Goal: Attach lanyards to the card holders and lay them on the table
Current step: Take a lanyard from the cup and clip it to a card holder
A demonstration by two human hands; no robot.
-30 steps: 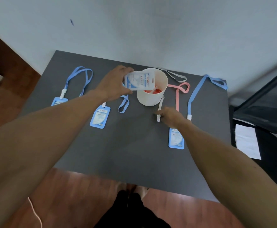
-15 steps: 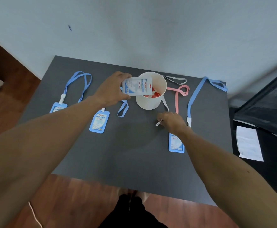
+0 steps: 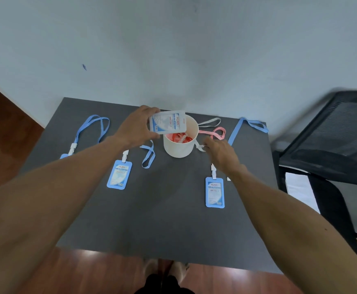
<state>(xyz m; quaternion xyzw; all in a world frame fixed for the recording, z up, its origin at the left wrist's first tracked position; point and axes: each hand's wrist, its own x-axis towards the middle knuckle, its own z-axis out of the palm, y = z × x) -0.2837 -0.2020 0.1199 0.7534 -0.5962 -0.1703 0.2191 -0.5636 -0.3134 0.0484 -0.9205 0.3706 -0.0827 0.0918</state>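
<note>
My left hand [image 3: 135, 129] grips a white card holder [image 3: 168, 123] by its left end, held flat just above the rim of a white cup [image 3: 180, 148]. Red card holders show inside the cup. My right hand [image 3: 218, 152] is just right of the cup and pinches the white clip end of a grey lanyard [image 3: 209, 122], whose loop lies behind the cup. A pink lanyard [image 3: 217, 132] lies loose beside it. Two blue card holders [image 3: 119, 174] [image 3: 214, 192] lie flat with blue lanyards clipped on; my left arm covers most of a third at the far left.
The dark grey table [image 3: 162, 219] stands against a pale wall. A black mesh chair [image 3: 332, 145] is close to its right edge, with a white sheet [image 3: 296, 187] on the seat. Wooden floor shows left and below.
My right hand has lifted the grey lanyard's clip end off the table and brought it up beside the cup. My left hand still holds the white card holder over the cup.
</note>
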